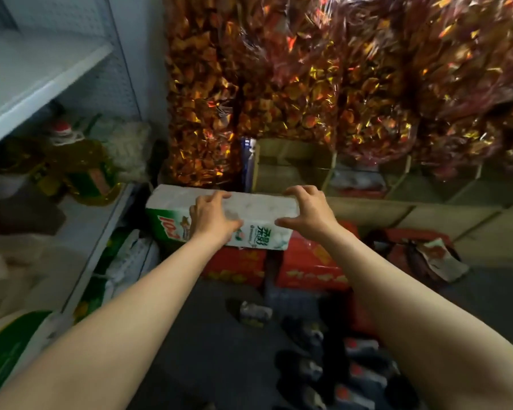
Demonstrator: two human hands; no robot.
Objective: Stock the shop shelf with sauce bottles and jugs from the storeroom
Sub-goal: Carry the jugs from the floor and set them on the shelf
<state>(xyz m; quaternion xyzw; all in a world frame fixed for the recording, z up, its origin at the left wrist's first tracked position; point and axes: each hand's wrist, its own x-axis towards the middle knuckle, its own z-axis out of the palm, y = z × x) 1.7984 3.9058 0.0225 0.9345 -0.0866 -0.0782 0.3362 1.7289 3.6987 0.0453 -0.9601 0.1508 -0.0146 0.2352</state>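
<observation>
A long white and green carton (pixel 169 216) lies across red boxes on the storeroom floor. My left hand (pixel 212 216) lies over its top front edge near the middle, fingers curled round the edge. My right hand (pixel 307 208) grips the carton's right end, thumb on the front face and fingers over the top. A yellow oil jug (pixel 83 170) with a red cap stands on the white shelf (pixel 101 208) at the left. Several dark bottles with red caps (pixel 359 371) stand on the floor at the lower right.
Big bags of gold and red wrapped sweets (pixel 308 69) hang over cardboard boxes (pixel 367 211) at the back. Red cartons (pixel 308 267) sit under the white carton. Sacks and green packs (pixel 9 350) fill the lower left shelf. A torn wrapper (pixel 439 258) lies at the right.
</observation>
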